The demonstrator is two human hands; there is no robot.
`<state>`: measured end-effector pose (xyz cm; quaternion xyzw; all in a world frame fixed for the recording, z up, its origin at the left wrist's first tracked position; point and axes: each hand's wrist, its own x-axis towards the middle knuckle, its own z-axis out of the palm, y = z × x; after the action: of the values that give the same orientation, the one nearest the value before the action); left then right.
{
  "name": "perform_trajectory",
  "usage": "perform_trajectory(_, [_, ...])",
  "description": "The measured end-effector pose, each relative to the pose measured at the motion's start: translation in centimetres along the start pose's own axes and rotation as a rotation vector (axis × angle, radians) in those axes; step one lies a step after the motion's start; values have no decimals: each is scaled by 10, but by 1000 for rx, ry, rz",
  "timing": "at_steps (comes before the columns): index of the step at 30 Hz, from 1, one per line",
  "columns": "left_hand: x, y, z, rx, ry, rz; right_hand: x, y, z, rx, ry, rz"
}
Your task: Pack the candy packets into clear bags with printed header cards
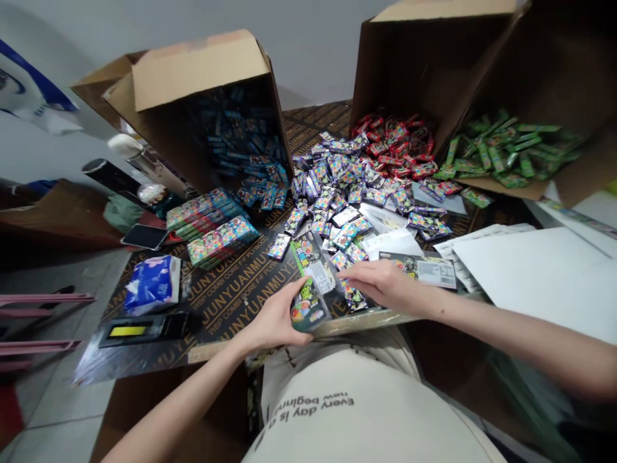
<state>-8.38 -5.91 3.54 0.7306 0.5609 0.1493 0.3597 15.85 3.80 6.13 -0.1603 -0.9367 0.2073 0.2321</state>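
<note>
My left hand (276,319) is shut on a small printed card packet (310,306) with a green and black cartoon design, held near the table's front edge. My right hand (380,285) lies palm down, fingers reaching left, over a dark cartoon-printed packet (354,297). I cannot tell whether those fingers touch it. Just right of that hand lies a flat card with a white label (436,272). Beyond both hands spreads a large heap of multicoloured foil packets (342,183).
Tipped cardboard boxes spill blue packets (250,148), red packets (390,145) and green packets (506,151) onto a black printed plywood board (231,305). Stacked packets (212,225), a phone (144,236), a tissue pack (153,285) and white sheets (535,276) lie on it.
</note>
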Motion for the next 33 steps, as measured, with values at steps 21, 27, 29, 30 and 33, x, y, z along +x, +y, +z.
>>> perform_trajectory(21, [-2,22,-6,-102,-315,92,2,-13,18,-171,-111,-519])
perform_trajectory(27, [-7,9,-8,265,-241,22,14,0,-19,-165,13,-227])
perform_trajectory(29, [-8,2,-6,277,-109,-44,2,5,-7,-121,68,-49])
perform_trajectory(30, [-9,-1,-5,264,-70,-74,-8,7,4,-121,81,10])
perform_trajectory(33, [-14,-12,4,160,-39,-125,-46,9,44,-243,47,64])
